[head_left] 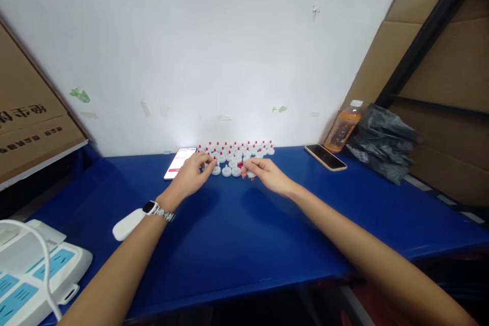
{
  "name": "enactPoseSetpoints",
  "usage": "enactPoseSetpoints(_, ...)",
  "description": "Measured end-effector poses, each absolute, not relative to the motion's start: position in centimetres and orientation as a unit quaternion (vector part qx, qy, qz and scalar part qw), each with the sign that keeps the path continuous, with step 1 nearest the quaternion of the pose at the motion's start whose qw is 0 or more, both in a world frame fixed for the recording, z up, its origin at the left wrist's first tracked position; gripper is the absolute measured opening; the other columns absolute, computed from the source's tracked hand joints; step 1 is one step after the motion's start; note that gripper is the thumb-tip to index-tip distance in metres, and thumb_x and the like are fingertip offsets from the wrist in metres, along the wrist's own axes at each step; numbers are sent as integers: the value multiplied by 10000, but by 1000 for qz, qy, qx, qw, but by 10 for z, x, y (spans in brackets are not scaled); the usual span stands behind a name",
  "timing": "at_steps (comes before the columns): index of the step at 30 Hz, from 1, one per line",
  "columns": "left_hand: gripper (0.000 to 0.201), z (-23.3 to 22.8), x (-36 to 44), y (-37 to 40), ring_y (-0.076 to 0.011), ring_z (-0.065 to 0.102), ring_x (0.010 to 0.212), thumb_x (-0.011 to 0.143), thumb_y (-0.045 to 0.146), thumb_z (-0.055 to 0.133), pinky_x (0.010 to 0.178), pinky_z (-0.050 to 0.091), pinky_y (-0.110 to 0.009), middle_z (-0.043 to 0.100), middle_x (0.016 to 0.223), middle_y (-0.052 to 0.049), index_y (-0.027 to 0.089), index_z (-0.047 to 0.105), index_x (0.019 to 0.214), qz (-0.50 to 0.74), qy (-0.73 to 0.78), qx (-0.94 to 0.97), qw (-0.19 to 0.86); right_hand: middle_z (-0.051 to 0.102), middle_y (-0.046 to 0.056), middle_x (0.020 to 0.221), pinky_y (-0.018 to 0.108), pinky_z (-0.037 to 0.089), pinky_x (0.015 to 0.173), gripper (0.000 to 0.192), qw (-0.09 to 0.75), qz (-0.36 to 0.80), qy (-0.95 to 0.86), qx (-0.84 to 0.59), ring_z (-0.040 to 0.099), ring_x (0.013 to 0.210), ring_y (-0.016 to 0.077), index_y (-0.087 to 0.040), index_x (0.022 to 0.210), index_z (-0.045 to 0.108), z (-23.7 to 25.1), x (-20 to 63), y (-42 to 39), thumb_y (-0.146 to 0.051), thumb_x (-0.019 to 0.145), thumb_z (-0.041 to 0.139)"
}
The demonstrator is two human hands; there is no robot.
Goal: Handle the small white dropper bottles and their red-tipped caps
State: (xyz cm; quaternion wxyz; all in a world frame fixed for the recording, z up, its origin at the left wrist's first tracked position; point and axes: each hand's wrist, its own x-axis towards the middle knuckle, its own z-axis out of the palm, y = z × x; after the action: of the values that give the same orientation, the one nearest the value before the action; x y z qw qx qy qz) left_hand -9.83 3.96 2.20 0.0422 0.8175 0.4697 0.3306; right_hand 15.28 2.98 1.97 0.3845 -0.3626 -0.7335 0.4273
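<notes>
My right hand (265, 172) pinches a white nozzle cap (251, 174) above the front edge of the group of caps. A bit of red shows beside its fingertips. My left hand (193, 172) is curled with thumb and fingers close together at the left of the group. Whatever is between those fingers is hidden. Right by its thumb stands a white cap (216, 170), with a small red tip (215, 158) above it. Several round white caps with red tips stand in rows toward the wall. In front, a white cap (226, 171) shows a bare white nozzle.
A lit phone (172, 169) lies left of the caps on the blue table (229, 244). To the right are a dark phone (326, 157), an orange drink bottle (343, 127) and a black plastic bag (385, 137). A white case (128, 225) and power strip (46, 275) sit left.
</notes>
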Motion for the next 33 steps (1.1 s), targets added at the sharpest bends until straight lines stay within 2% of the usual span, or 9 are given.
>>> enactPoseSetpoints(4, 307, 21, -107, 44, -198, 556, 813, 957, 397, 455, 743, 422, -330, 627, 842, -41, 203, 660, 838, 339, 479, 808, 46, 681, 56, 884, 301, 419, 841, 295, 377, 293, -797, -369, 560, 918, 180, -179, 853, 743, 32, 128, 56, -398, 907, 553)
enactPoseSetpoints(10, 300, 19, -114, 43, -207, 564, 813, 946, 402, 462, 725, 426, -334, 635, 846, -46, 210, 658, 826, 318, 510, 798, 46, 644, 22, 685, 248, 397, 627, 297, 295, 281, -827, -389, 526, 633, 128, -110, 824, 735, 33, 96, 106, -356, 865, 572)
enactPoseSetpoints(13, 318, 17, -120, 44, -203, 566, 778, 946, 410, 452, 701, 420, -328, 640, 831, -43, 210, 647, 795, 316, 532, 784, 45, 648, 16, 657, 231, 384, 601, 201, 250, 228, -842, -420, 539, 606, 120, -101, 829, 723, 30, 89, 120, -257, 825, 596)
enactPoseSetpoints(17, 336, 16, -124, 46, -202, 573, 781, 947, 418, 444, 680, 404, -315, 653, 838, -45, 204, 634, 773, 323, 538, 778, 35, 706, 34, 720, 223, 402, 643, 143, 174, 180, -864, -437, 606, 662, 134, -125, 840, 711, 29, 82, 126, -160, 789, 583)
enactPoseSetpoints(22, 333, 13, -123, 47, -190, 566, 745, 934, 424, 464, 689, 414, -306, 643, 790, -41, 194, 631, 760, 324, 523, 786, 57, 736, 30, 822, 283, 389, 769, 152, 116, 102, -873, -462, 640, 786, 179, -184, 842, 723, 26, 73, 124, -209, 788, 583)
enactPoseSetpoints(28, 325, 14, -123, 46, -183, 563, 735, 932, 421, 468, 685, 413, -302, 644, 806, -39, 195, 647, 782, 331, 528, 780, 61, 700, 7, 804, 361, 325, 870, 283, 159, 74, -871, -459, 617, 824, 200, -232, 1020, 713, 33, 74, 109, -242, 759, 606)
enactPoseSetpoints(33, 311, 16, -121, 46, -174, 547, 710, 924, 410, 481, 652, 395, -292, 638, 797, -38, 190, 657, 791, 333, 522, 783, 63, 690, 18, 847, 385, 282, 904, 221, 168, 95, -880, -434, 598, 825, 187, -220, 898, 741, 32, 72, 98, -389, 771, 676)
